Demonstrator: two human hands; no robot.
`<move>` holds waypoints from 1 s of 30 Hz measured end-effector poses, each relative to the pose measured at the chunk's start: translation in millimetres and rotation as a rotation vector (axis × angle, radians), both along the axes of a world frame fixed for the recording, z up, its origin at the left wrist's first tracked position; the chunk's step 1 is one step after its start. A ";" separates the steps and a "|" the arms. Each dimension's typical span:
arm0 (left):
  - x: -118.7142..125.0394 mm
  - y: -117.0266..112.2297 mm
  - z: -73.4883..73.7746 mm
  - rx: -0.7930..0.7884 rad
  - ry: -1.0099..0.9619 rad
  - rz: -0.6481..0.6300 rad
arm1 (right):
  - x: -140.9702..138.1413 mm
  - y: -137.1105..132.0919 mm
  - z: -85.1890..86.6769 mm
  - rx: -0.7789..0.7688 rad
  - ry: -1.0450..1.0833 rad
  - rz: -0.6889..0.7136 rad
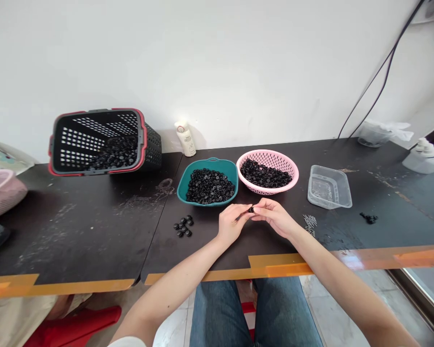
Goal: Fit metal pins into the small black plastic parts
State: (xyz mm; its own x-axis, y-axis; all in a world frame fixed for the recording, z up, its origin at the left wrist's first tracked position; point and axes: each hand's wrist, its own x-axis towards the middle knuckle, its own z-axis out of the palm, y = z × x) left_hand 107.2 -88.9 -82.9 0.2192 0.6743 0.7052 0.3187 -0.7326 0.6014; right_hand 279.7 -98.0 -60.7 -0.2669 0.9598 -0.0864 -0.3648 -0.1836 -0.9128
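A small black plastic part (251, 209) is pinched between the fingertips of both hands, just in front of the two basins. My left hand (232, 221) grips it from the left and my right hand (273, 217) from the right; the fingers hide most of its shape. Behind my left hand stands a teal basin (183, 190) full of black round pieces. A pink perforated basket (294, 176) with small black parts is behind my right hand. Several black round caps (183, 225) lie loose to the left. Thin metal pins (310, 222) lie in a pile at the right.
A clear plastic tub (345, 193) holds some pins. At the back left, a black basket with red rim (143, 140) lies tipped, black pieces inside. A white bottle (186, 140) stands by the wall. A few black parts (369, 218) lie far right. Orange tape (275, 265) covers the table's front edge.
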 end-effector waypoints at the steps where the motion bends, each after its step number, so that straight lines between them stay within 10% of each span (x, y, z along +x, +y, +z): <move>1: 0.0 0.1 -0.1 0.003 0.004 0.001 | 0.0 -0.1 0.3 0.003 -0.005 0.000; 30: -1.9 -0.2 -1.4 0.076 0.041 -0.020 | -8.9 -2.4 -1.1 -0.029 0.194 0.058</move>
